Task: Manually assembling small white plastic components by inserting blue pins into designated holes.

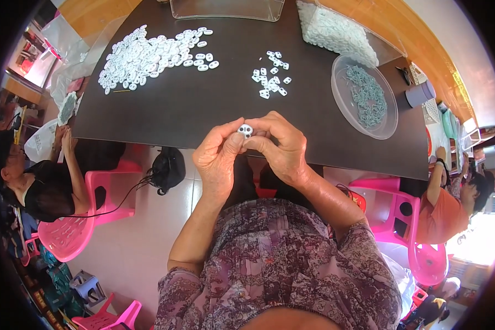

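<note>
Close to the table's near edge, my left hand (216, 157) and my right hand (284, 144) meet, thumbs and fingers pinching a small white plastic piece (245, 131) with dark round holes. Fingertips hide part of it. Beyond them on the dark table (231, 104) lies a loose group of similar small white two-holed pieces (270, 83). At the far left spreads a large heap of white oval pieces (143, 59). To the right stands a round clear tub (339, 88) holding many thin grey-green metal parts (364, 96), possibly screws.
A clear bin (391, 50) of white pieces (335, 33) stands at the back right; another clear container (225, 15) is at the back. A lavender cup (421, 94) is near the right edge. People sit at left (44, 187) and right (445, 214) on pink chairs.
</note>
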A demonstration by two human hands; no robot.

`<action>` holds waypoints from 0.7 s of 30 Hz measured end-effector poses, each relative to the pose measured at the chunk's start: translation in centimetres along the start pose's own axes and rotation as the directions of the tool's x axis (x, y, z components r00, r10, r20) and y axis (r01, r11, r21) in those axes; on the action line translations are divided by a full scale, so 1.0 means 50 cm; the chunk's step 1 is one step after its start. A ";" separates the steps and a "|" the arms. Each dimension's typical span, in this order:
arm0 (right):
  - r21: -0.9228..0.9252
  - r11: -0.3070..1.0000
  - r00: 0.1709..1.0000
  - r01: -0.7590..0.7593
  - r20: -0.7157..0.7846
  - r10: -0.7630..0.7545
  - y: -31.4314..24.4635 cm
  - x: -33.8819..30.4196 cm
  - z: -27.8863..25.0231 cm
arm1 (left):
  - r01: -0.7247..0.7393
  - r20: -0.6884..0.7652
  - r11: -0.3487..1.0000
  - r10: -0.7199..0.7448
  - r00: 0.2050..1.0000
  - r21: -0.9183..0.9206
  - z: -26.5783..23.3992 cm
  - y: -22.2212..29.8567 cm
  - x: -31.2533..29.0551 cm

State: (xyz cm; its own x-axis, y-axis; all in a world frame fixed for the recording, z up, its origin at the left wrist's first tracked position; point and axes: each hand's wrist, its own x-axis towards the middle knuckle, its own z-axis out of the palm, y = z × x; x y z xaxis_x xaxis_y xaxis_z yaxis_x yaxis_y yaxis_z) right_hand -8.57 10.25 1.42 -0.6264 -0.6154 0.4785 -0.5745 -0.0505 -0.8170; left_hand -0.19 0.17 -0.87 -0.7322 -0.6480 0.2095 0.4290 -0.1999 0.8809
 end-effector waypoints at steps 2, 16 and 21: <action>-0.002 0.999 0.999 0.035 -0.016 -0.035 -0.001 0.000 0.002 | -0.024 0.019 1.000 0.024 1.000 -0.005 -0.006 -0.007 -0.002; -0.038 0.988 0.984 0.148 -0.091 -0.151 0.010 -0.015 0.030 | -0.129 -0.044 0.978 0.138 0.989 0.164 0.006 -0.009 -0.013; -0.067 0.983 0.976 0.170 -0.129 -0.177 0.009 -0.015 0.039 | -0.171 -0.064 0.970 0.184 0.981 0.171 0.017 0.000 -0.015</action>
State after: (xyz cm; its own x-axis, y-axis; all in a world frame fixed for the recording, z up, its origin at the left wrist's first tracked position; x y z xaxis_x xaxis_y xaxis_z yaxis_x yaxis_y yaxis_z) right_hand -7.33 9.16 0.05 -0.5770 -0.4903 0.6531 -0.7064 -0.1017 -0.7005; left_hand -0.09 1.30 -0.65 -0.6051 -0.7196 0.3407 0.4513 0.0425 0.8914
